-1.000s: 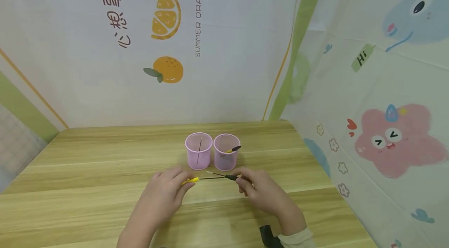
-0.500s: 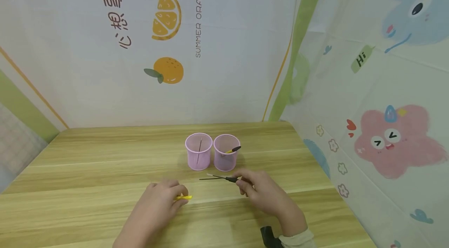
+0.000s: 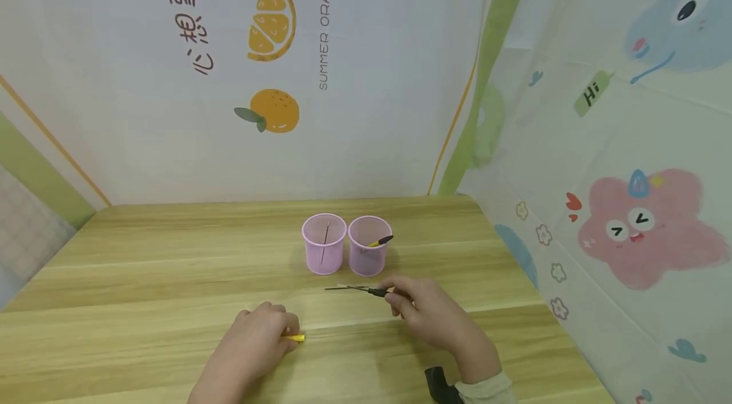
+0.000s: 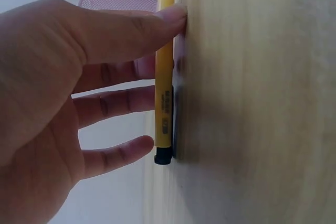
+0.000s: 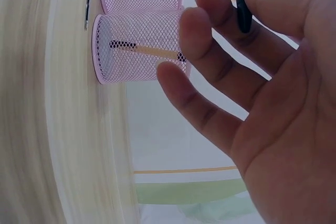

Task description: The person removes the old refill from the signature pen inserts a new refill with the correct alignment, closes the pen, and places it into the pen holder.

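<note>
In the head view my left hand [image 3: 260, 337] is low over the wooden table, gripping a yellow pen barrel [image 3: 294, 338]. The left wrist view shows the thumb across the barrel [image 4: 164, 77], which has a black end and small print, close to the tabletop. My right hand [image 3: 420, 309] pinches a black pen piece [image 3: 377, 292] with a thin shaft and pale tip. Near it a thin dark refill [image 3: 334, 289] lies on the table; its silvery tip shows in the right wrist view.
Two pink mesh cups stand side by side behind the hands. A thin dark rod leans in the left cup [image 3: 314, 258]; a yellow-and-black pen leans in the right cup [image 3: 360, 262]. Printed cloth hangs behind and to the right. A black object [image 3: 437, 385] sits by my right sleeve.
My left hand has drawn the yellow barrel toward me and slightly left, away from the refill, which stays on the table. My right hand has hardly moved.
</note>
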Tool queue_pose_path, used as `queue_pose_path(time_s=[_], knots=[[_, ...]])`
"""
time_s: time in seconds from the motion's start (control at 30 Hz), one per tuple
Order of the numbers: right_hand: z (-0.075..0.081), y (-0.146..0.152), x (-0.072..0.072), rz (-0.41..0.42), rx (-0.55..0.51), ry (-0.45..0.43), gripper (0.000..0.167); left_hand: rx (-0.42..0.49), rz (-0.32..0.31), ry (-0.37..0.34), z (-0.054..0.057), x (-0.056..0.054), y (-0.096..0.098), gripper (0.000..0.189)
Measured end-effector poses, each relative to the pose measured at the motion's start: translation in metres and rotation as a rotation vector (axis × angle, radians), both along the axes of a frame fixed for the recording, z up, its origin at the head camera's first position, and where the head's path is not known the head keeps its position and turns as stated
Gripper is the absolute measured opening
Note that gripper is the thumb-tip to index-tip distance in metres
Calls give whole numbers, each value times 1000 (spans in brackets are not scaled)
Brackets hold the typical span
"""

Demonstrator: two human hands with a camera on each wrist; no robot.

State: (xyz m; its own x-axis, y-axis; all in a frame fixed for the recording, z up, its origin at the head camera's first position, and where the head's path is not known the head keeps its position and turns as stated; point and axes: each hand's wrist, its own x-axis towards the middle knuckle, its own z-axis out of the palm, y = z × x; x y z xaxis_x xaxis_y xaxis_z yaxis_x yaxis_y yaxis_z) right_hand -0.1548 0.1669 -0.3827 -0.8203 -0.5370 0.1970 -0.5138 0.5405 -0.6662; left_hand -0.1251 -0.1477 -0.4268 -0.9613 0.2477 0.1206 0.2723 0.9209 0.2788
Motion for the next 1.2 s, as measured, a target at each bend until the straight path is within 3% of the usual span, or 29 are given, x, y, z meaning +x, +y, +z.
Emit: queue_pose_path(time_s=[0.33, 0.6, 0.97, 1.2], knots=[[-1, 1, -1, -3, 17, 4, 17, 5, -25, -22, 3, -1, 1, 21], [-1, 1, -1, -4, 25, 10, 16, 4, -33, 9, 6, -1, 3, 21], [0, -1, 1, -5, 55, -9, 16, 12, -122, 257, 37, 5, 23, 19], [1, -4, 2, 7, 83, -27, 14, 38, -122, 442, 52, 6, 38, 46]])
